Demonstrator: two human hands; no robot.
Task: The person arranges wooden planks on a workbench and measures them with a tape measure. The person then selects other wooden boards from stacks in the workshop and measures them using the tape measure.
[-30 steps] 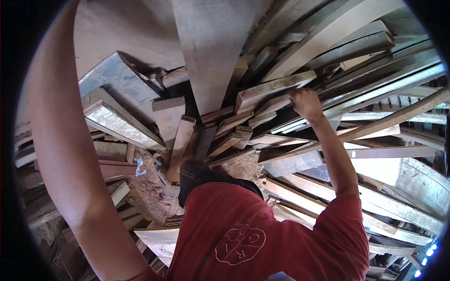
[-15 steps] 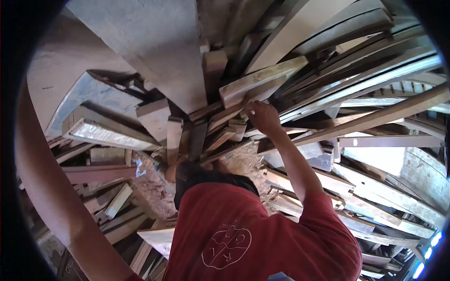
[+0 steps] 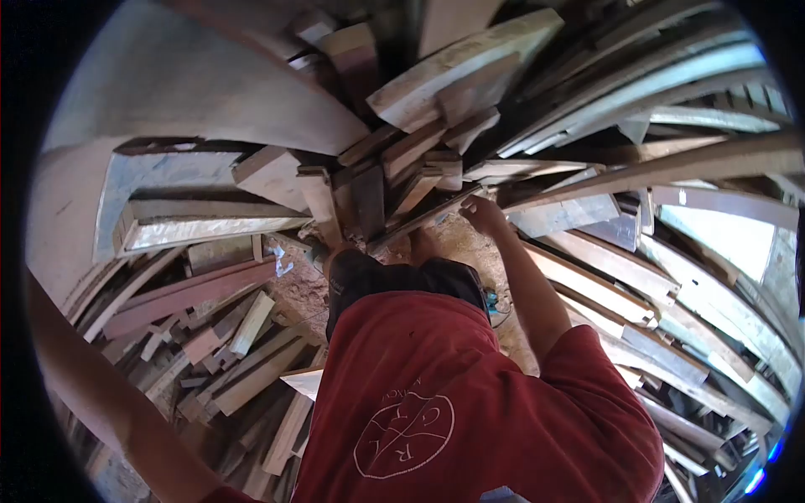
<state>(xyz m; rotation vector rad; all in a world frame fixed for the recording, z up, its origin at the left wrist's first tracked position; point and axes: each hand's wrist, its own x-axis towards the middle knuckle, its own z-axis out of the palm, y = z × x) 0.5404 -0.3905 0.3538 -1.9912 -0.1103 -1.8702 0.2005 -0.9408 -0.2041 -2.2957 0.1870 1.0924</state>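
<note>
My right hand (image 3: 486, 216) is at the centre right, fingers partly bent and slightly apart, with nothing visible between them. Its fingertips are close to the upper end of a thin wooden strip (image 3: 428, 220) that slants up from the floor; whether they touch is unclear. Beyond the hand stand several short board offcuts (image 3: 413, 149), and a wide pale plank (image 3: 465, 67) leans above them. My left arm (image 3: 109, 394) stretches up along the left edge, its hand outside the view.
A large flat panel (image 3: 210, 84) leans at the upper left. Long boards (image 3: 662, 155) run along the right. Loose offcuts (image 3: 260, 377) lie piled at the lower left. My feet are on a dusty floor (image 3: 298, 289) between the piles.
My right hand has come away from the ends of the leaning boards and back toward my body. The view has tilted down, so the boards appear higher.
</note>
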